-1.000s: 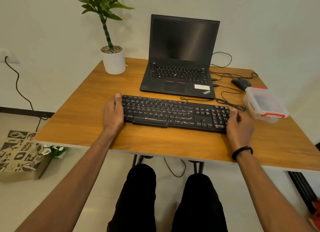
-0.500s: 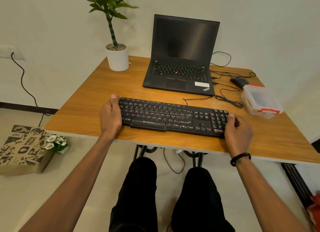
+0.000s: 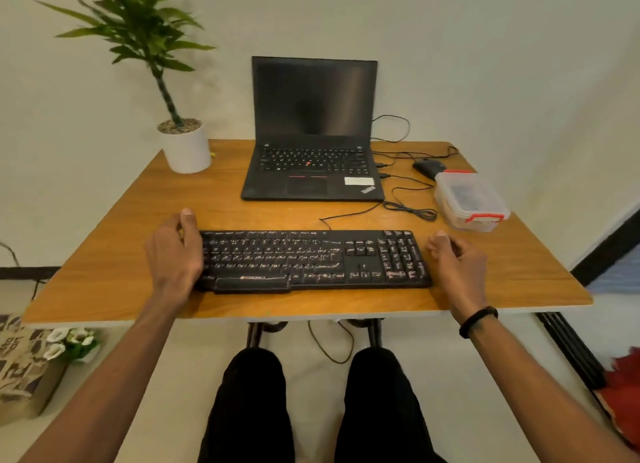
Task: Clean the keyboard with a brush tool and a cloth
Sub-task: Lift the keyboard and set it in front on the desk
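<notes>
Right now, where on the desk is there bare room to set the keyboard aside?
Bare wood lies between the plant pot, laptop and left hand. The right side is crowded: coiled cable, mouse, plastic box. The keyboard fills the front.

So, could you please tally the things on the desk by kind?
Keyboard: 1
Laptop: 1
Mouse: 1
Plastic box: 1
Potted plant: 1
Total: 5
</notes>
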`<state>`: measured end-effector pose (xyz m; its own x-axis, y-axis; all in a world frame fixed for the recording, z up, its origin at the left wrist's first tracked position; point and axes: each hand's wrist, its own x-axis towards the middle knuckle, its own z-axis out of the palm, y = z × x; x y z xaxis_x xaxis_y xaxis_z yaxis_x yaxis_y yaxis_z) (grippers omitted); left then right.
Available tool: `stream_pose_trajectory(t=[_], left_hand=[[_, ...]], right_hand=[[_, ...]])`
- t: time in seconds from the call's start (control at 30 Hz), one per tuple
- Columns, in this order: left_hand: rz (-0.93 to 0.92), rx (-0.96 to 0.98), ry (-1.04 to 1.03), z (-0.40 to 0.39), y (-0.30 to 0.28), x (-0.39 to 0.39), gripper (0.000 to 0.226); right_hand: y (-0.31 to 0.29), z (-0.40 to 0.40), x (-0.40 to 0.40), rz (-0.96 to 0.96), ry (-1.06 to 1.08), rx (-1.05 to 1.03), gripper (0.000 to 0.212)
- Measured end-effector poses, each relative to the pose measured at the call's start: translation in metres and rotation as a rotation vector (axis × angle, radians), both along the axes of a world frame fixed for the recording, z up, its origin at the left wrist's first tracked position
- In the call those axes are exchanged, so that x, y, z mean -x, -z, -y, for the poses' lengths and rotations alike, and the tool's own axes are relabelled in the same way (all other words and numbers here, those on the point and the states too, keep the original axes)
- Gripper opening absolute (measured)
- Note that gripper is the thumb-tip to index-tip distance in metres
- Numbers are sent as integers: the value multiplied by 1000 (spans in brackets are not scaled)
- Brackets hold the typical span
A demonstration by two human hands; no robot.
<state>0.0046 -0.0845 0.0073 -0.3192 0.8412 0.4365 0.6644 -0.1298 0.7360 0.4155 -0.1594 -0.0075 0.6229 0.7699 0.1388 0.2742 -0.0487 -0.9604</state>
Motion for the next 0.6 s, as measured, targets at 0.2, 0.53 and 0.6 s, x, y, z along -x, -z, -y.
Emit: stream_pose_trajectory(t=[0.2,0.53,0.6], left_hand=[[-64,8,381,-39,-39,-131,47],[-200,378,926,-100,-58,-367,53],[-250,416,956,-109,-58,-393,57]], right_hand=[[-12,-15,-51,-361,187,-48,29],[-32,-46,-92,-617,235,-2,54],[-33,-50,-94,-675,246,-14,42]])
